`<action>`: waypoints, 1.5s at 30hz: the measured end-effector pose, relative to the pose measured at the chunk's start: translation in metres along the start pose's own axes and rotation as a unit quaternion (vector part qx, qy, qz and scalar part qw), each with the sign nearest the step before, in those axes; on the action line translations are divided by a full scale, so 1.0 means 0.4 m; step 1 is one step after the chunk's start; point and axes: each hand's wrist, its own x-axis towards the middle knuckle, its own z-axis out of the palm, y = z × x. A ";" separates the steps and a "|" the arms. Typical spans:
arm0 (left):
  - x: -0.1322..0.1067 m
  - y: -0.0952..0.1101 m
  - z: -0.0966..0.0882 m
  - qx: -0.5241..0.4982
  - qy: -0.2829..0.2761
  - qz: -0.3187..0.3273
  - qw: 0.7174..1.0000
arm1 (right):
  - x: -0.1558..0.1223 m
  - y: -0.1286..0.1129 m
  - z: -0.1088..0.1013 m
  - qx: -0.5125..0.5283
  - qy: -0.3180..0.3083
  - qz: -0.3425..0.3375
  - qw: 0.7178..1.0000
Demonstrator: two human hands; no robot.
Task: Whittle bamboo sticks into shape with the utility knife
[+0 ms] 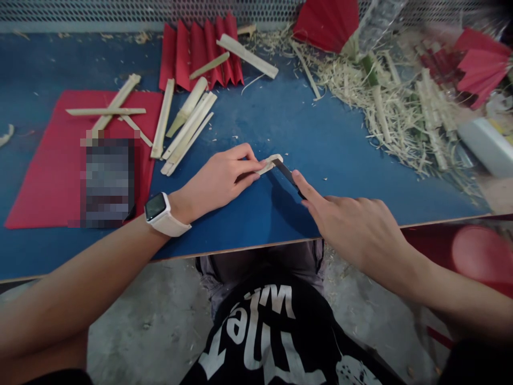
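Near the front of the blue table, my left hand [226, 179] pinches a short pale strip of bamboo [273, 160] against the surface. My right hand [352, 222] grips a knife [287, 174], its handle mostly hidden in the palm and the index finger stretched along it. The dark blade touches the bamboo strip close to its far right end. Tiny pale chips lie on the table around the strip. Just beyond my left wrist is a group of split bamboo strips [190, 133], some side by side.
Red paper [44, 160] lies at left with crossed bamboo strips [116, 109] and a pixelated dark object [110, 179] on it. Pleated red paper [196, 53] is at the back. A heap of bamboo shavings [356, 91] spreads along the right. The blue table's [248, 247] front edge runs before my lap.
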 end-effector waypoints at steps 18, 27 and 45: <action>-0.001 -0.005 0.005 0.002 0.010 0.007 1.000 | -0.012 -0.027 -0.041 -0.024 -0.056 -0.001 0.998; -0.001 -0.002 0.003 -0.004 0.004 0.001 1.000 | -0.004 -0.024 -0.060 -0.053 -0.104 -0.029 0.993; -0.001 0.003 0.000 0.003 -0.004 -0.005 1.000 | -0.004 -0.018 -0.048 -0.043 -0.099 -0.030 0.994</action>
